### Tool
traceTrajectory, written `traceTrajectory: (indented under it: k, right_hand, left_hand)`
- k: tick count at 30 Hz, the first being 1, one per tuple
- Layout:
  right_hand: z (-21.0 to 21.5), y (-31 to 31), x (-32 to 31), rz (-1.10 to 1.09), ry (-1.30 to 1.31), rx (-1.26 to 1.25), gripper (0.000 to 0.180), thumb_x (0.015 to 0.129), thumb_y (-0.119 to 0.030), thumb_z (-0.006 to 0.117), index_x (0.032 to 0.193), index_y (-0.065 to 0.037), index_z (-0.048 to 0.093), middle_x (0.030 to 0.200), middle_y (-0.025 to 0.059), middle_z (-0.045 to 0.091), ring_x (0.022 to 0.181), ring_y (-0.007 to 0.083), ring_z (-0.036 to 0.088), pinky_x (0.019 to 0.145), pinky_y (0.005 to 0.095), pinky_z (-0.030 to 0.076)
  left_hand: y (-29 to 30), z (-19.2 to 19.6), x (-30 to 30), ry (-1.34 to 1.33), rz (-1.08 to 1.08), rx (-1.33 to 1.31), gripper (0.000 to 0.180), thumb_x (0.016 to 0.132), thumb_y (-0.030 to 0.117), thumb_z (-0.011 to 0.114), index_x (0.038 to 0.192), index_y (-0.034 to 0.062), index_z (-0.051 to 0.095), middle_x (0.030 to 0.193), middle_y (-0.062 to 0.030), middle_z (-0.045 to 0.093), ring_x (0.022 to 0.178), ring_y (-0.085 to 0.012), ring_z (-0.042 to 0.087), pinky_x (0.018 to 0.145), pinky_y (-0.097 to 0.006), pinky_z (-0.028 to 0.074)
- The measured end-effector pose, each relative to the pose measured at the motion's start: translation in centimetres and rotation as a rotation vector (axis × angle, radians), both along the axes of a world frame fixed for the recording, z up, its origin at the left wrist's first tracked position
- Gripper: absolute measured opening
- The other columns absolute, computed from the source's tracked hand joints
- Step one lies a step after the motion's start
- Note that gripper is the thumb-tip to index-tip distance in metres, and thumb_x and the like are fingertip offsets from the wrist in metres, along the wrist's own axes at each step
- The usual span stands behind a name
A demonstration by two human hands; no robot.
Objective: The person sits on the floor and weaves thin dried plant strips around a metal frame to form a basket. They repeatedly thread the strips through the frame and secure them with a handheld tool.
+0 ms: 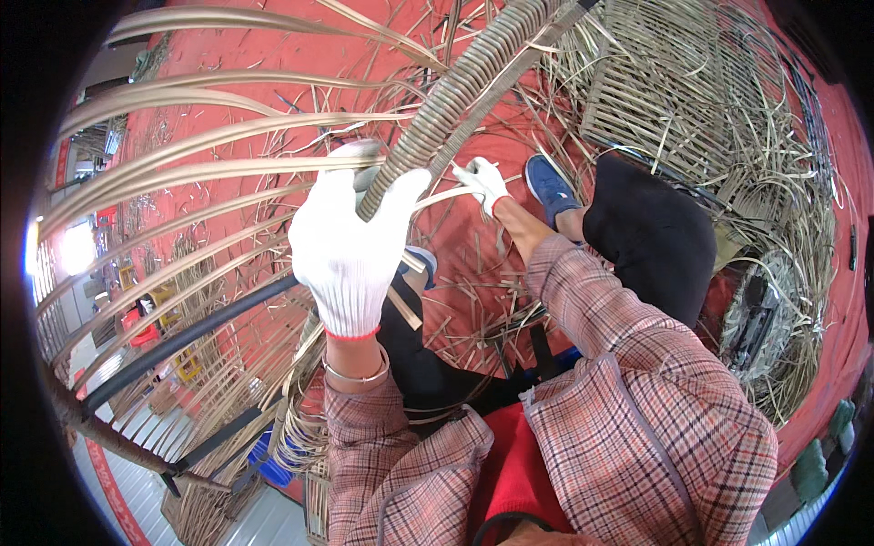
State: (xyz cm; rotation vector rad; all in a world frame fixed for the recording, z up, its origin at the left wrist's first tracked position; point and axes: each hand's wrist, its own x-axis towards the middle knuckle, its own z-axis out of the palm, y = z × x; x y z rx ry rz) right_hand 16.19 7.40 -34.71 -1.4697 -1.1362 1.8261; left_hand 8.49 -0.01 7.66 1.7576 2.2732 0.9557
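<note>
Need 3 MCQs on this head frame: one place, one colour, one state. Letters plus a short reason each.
1. Where is the left hand?
A. on the wrapped rim bar
B. on the shoe
C. on the floor

2. What colour is the floor mat?
A. green
B. red
C. grey

3. How is the right hand?
A. flat and empty
B. tucked in a sleeve
C. pinching a thin strip

Answers: 1 A, the gloved fingers curl around the wrapped rim bar. 2 B, red shows between the scattered strips. 3 C, the glove closes on a pale thin strip running toward the bar.
</note>
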Motion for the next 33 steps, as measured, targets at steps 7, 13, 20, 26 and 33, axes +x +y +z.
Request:
traceTrajectory:
  k: [7, 13, 20, 26, 33]
  right_hand:
    - [-1.9, -0.1, -0.7, 0.294, -0.37, 0.341, 0.038, 0.102, -0.039, 0.053, 0.117, -0.006, 0.065, 0.113, 0.0218, 0.072, 0.105, 0.0392, 0.069, 0.089, 0.0492, 0.053]
    - [-4.1, 2.0, -1.3, 0.683, -0.618, 0.362, 0.067, 0.102, -0.061, 0.038, 0.108, -0.006, 0.075, 0.113, 0.0203, 0.073, 0.109, 0.0399, 0.068, 0.095, 0.0509, 0.051]
    - [-11.3, 2.4, -3.2, 0.682, -0.309, 0.273, 0.08, 0.1, -0.072, 0.039, 0.114, -0.001, 0.073, 0.106, 0.0205, 0.075, 0.108, 0.0347, 0.069, 0.097, 0.0449, 0.049]
    - [-10.6, 1.8, -2.3, 0.652, -0.453, 0.498, 0.027, 0.085, -0.029, 0.057, 0.087, -0.006, 0.07, 0.087, 0.0143, 0.071, 0.081, 0.0304, 0.07, 0.071, 0.0405, 0.055]
    - [-6.1, 2.4, -5.4, 0.533, -0.533, 0.044, 0.063, 0.089, -0.061, 0.057, 0.116, -0.008, 0.075, 0.114, 0.0207, 0.074, 0.11, 0.0375, 0.07, 0.091, 0.0478, 0.053]
  left_hand:
    - [-0.1, 0.3, 0.9, -0.052, 0.002, -0.051, 0.045, 0.081, 0.023, 0.089, 0.115, 0.0003, 0.071, 0.087, -0.0128, 0.076, 0.076, -0.0226, 0.075, 0.072, -0.032, 0.058]
    - [-0.4, 1.1, 1.9, -0.137, 0.049, -0.167, 0.043, 0.084, 0.009, 0.085, 0.12, -0.0071, 0.067, 0.103, -0.0118, 0.075, 0.079, -0.01, 0.069, 0.073, -0.025, 0.055]
    - [-0.6, 0.3, 1.2, -0.191, 0.002, -0.037, 0.052, 0.081, 0.017, 0.09, 0.122, -0.004, 0.067, 0.093, -0.0133, 0.075, 0.076, -0.0154, 0.073, 0.07, -0.028, 0.058]
    - [-0.8, 0.1, 0.8, -0.166, -0.011, -0.017, 0.042, 0.08, 0.015, 0.09, 0.11, -0.0055, 0.068, 0.108, -0.0187, 0.075, 0.081, -0.0161, 0.073, 0.071, -0.028, 0.058]
    - [-0.7, -0.1, 0.9, -0.097, -0.048, 0.018, 0.038, 0.078, 0.014, 0.091, 0.102, -0.0048, 0.069, 0.121, -0.024, 0.07, 0.085, -0.0187, 0.073, 0.07, -0.028, 0.057]
